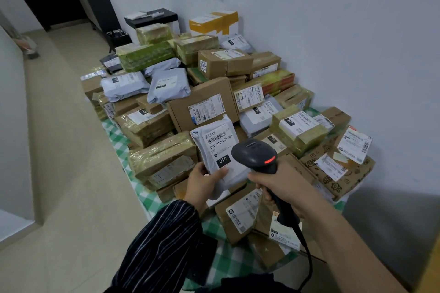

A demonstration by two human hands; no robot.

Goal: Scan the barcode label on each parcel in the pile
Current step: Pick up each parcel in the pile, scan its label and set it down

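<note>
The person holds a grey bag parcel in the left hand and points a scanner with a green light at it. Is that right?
Almost. The light on the scanner is red, not green; the head view shows it. The left hand does hold the grey bag parcel, and the scanner points at it.

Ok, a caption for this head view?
Left hand holds a grey mailer while right hand aims the scanner at its label.

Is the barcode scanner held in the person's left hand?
No, the right hand grips the scanner, while the left hand holds a grey parcel.
</note>
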